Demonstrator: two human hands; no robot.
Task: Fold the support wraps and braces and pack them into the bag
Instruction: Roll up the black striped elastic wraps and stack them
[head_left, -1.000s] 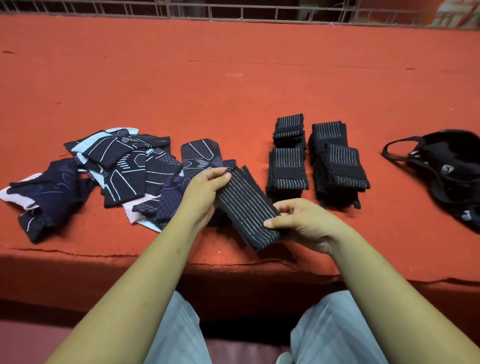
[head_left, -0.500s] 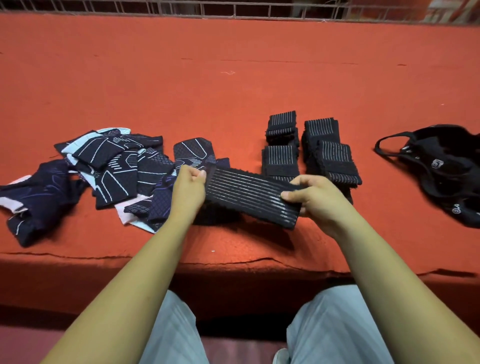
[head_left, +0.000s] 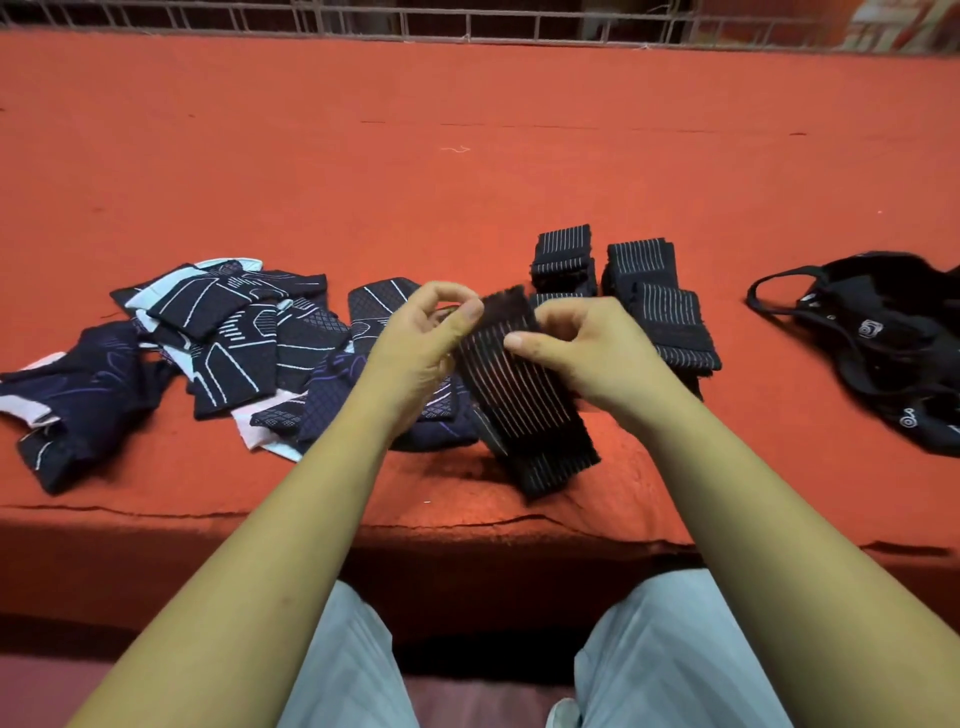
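Observation:
A black striped support wrap (head_left: 524, 410) hangs tilted above the front of the red surface. My left hand (head_left: 421, 348) pinches its upper edge with thumb and fingers. My right hand (head_left: 587, 353) grips the wrap's upper right side, thumb across the stripes. Behind my hands stand folded striped wraps (head_left: 665, 317) in small stacks. To the left lies a loose heap of dark patterned braces (head_left: 228, 343). The black bag (head_left: 883, 343) lies slumped at the far right.
The red cloth-covered table (head_left: 467, 171) stretches far back to a metal railing (head_left: 467, 21). Its front edge runs just above my knees (head_left: 665, 654). Open red cloth lies between the folded stacks and the bag.
The wrap has swung from lying nearly level between my hands to hanging steeply, its lower end toward me. Both hands have come closer together at its upper end.

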